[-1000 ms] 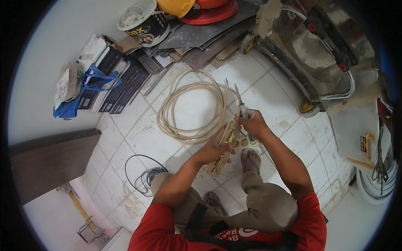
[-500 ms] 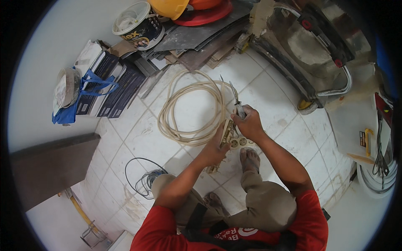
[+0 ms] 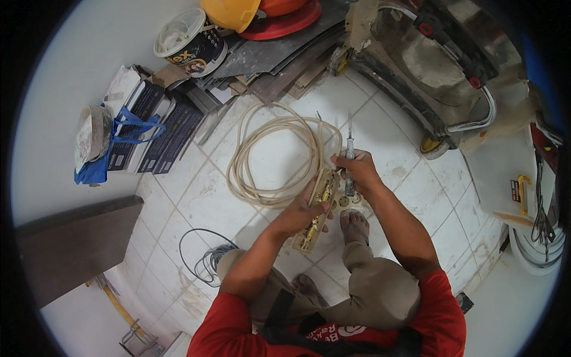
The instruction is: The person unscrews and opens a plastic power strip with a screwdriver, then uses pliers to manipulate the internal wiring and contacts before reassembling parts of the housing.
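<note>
Left hand: the left hand [image 3: 302, 209] was wrapped around the side of an opened power strip [image 3: 316, 209], holding it up off the floor.
Right hand: the right hand [image 3: 355, 171] was closed around a screwdriver [image 3: 349, 156], with the metal tip pointing up and away from the person.
Power strip: it was long and cream, tilted, with yellow metal strips showing inside. It sat between the two hands, just above the person's bare foot [image 3: 355, 225].
Cover piece: a pale part [image 3: 350, 202] with round holes lay just beside the strip, under the right hand.
Cable: a cream cable [image 3: 275, 156] lay in a big loose coil on the tiled floor [image 3: 178, 196], right past the hands. One end reached the strip.
Thin wire: a small bundle of dark wire [image 3: 209, 259] lay on the floor near the person's left knee.
Farther away: a bucket [image 3: 189, 41], a yellow hard hat [image 3: 232, 12], dark boxes with a blue bag [image 3: 128, 140], and a wheelbarrow [image 3: 434, 71] stood well apart from the hands.
</note>
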### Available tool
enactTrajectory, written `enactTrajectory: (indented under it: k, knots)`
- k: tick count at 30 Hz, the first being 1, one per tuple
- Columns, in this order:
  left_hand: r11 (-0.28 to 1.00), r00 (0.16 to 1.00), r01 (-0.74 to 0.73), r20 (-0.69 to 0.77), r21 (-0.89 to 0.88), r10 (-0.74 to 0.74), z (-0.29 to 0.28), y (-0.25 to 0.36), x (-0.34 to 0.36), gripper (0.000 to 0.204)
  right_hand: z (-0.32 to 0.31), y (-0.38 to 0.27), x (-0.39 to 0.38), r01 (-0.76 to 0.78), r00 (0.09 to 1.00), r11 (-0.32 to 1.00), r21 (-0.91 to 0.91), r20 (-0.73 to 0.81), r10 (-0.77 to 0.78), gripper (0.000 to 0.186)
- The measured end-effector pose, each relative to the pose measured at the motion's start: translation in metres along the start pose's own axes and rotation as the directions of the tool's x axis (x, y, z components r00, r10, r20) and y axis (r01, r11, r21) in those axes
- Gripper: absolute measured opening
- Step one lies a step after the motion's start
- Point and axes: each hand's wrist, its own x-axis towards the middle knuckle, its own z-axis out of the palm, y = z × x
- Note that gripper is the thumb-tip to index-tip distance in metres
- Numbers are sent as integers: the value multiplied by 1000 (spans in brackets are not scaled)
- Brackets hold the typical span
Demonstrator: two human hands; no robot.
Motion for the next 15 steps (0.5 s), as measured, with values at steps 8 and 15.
enactTrajectory:
  k: [8, 15]
  knots:
    - [975, 998, 9, 55, -224, 3, 1, -13, -6, 88, -7, -12, -5, 100, 992, 894, -436, 115, -55, 23]
    - [949, 999, -8, 43, -317, 23, -4, -16, 13, 88, -7, -34, -44, 194, 978, 414, -889, 145, -147, 35]
